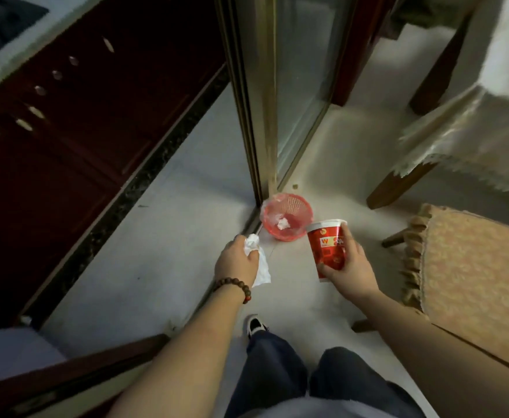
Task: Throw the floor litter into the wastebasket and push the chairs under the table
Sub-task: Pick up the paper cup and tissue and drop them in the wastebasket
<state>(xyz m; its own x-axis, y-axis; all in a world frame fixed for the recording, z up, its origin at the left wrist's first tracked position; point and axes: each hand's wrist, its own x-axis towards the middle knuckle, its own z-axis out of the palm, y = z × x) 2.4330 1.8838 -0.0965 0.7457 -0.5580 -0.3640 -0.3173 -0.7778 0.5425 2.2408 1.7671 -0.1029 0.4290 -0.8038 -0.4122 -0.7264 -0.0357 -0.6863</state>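
Both my hands loaded, near red mesh wastebasket (287,218) on floor at foot of glass door frame (262,116). Left hand (237,262) — grip closed on crumpled white tissue (256,257), tail hanging loose, just short of basket rim. Right hand (348,267) — fingers wrapped round red paper cup (328,248), upright, beside basket. White scrap already in basket. I judge both drops next. Cushioned chair (470,260) right of basket, not yet pushed in.

Colours/patterns, floor area by glass door

Pink-red mesh plastic wastebasket (288,217); red paper cup (328,248), white rim, yellow/white print; white crumpled tissue (257,260); tan woven chair cushion (470,267), fringed; brown-bead bracelet (234,286); dk-red cabinets (66,131).
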